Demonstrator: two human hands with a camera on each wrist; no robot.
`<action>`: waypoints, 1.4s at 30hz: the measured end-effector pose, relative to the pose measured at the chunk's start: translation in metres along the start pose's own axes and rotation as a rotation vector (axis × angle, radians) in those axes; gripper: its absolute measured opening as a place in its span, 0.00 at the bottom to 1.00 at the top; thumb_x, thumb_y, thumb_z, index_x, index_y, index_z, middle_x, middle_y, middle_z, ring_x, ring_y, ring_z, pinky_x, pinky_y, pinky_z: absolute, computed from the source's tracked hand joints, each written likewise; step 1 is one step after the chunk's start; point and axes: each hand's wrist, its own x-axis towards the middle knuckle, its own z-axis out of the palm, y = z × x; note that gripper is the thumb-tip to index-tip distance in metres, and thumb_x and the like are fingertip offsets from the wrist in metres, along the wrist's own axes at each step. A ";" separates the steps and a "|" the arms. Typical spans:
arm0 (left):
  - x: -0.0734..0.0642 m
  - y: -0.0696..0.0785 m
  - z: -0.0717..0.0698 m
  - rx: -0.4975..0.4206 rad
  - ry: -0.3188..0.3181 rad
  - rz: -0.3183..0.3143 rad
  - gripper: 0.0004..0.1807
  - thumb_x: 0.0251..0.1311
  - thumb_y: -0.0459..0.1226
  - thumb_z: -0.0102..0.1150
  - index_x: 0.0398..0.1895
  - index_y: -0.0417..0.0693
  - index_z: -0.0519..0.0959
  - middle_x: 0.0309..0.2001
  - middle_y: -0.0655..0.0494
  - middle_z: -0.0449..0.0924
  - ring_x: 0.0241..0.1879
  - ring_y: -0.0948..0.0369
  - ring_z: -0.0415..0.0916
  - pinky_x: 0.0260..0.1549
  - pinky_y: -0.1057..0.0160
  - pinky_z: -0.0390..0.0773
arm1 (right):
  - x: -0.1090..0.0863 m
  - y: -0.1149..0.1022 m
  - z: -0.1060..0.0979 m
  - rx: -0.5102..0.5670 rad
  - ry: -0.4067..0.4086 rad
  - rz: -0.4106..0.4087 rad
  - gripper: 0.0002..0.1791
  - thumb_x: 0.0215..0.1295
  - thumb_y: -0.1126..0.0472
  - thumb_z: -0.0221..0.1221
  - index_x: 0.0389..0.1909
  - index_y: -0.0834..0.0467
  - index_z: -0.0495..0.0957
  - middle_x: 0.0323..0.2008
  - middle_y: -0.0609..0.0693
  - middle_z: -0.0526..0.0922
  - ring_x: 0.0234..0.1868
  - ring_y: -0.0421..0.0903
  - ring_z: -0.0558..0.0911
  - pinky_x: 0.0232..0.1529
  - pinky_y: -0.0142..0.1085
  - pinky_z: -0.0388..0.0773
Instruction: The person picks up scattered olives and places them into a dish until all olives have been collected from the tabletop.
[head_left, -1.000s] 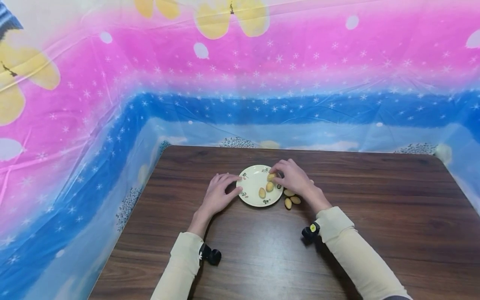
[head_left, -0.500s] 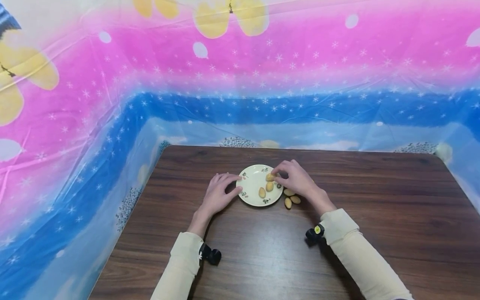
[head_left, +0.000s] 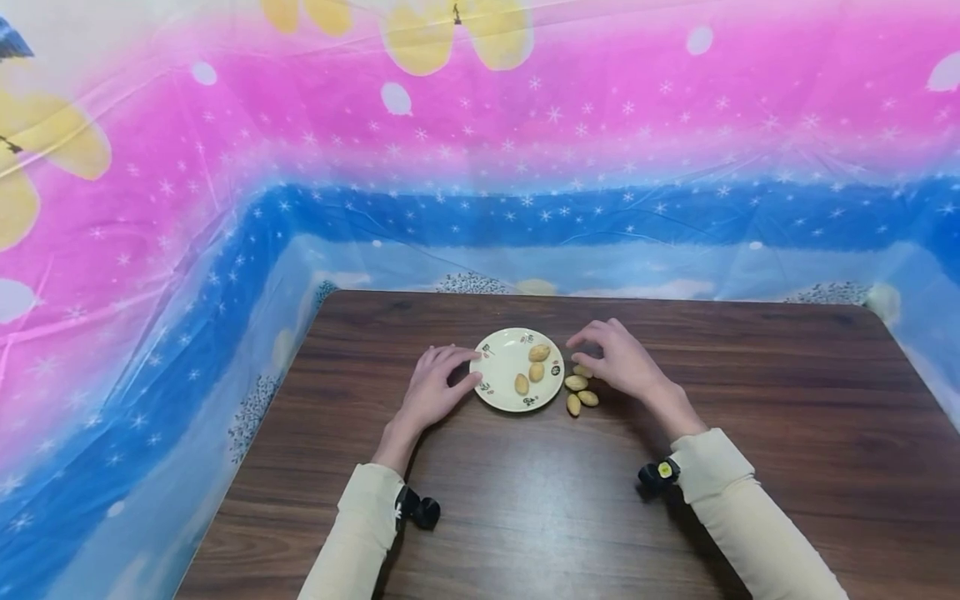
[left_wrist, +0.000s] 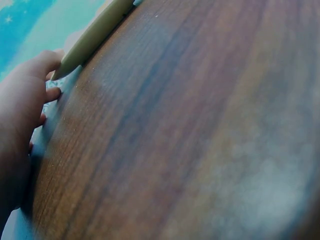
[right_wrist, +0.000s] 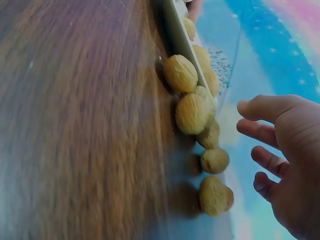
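Observation:
A cream plate (head_left: 502,358) with small painted motifs lies near the table's far edge. My left hand (head_left: 433,392) holds its left rim, thumb and forefinger tips lapping over the edge; the left wrist view shows the hand (left_wrist: 22,100) at the plate's rim (left_wrist: 95,37). On the plate are three tan, oval, nut-like pieces (head_left: 538,353). Several more such pieces (head_left: 576,382) lie on the table by its right rim; their surface is wrinkled in the right wrist view (right_wrist: 192,114). Above and beside these, my right hand (head_left: 626,358) has its fingers spread apart and holds nothing.
The dark wood-grain table (head_left: 517,500) extends on all sides of the plate. Behind it and to the left hangs a pink and blue cloth (head_left: 480,150) with snowflakes and yellow shapes. Both wrists carry small black cameras.
My right hand has let go of the nut-like piece at the plate's upper right and drawn back right, over the loose pieces. The left hand has stayed at the rim.

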 end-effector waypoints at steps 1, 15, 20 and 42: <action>0.000 0.000 0.000 -0.002 0.001 0.001 0.22 0.67 0.57 0.56 0.61 0.63 0.78 0.63 0.59 0.77 0.73 0.51 0.61 0.77 0.46 0.46 | -0.001 0.001 -0.002 -0.002 0.001 0.000 0.11 0.66 0.57 0.64 0.47 0.53 0.85 0.48 0.49 0.84 0.48 0.50 0.75 0.48 0.47 0.75; 0.000 0.000 -0.001 0.004 0.000 -0.007 0.23 0.67 0.56 0.56 0.62 0.63 0.78 0.63 0.59 0.77 0.73 0.51 0.61 0.78 0.47 0.47 | -0.025 0.010 -0.017 -0.053 -0.009 0.052 0.12 0.67 0.56 0.63 0.48 0.54 0.85 0.46 0.50 0.83 0.47 0.50 0.76 0.45 0.45 0.77; 0.000 0.000 -0.001 0.001 0.005 0.002 0.23 0.67 0.56 0.56 0.61 0.62 0.78 0.63 0.58 0.77 0.73 0.51 0.61 0.77 0.46 0.47 | -0.036 0.017 -0.021 -0.077 -0.007 0.038 0.11 0.66 0.56 0.64 0.47 0.54 0.85 0.45 0.49 0.84 0.46 0.50 0.76 0.45 0.45 0.76; 0.000 0.001 0.000 0.003 -0.017 -0.014 0.23 0.67 0.57 0.55 0.62 0.64 0.77 0.64 0.60 0.76 0.73 0.52 0.60 0.78 0.49 0.44 | -0.065 0.036 -0.023 -0.123 -0.034 0.069 0.12 0.66 0.58 0.64 0.48 0.54 0.84 0.49 0.51 0.83 0.53 0.52 0.76 0.53 0.53 0.76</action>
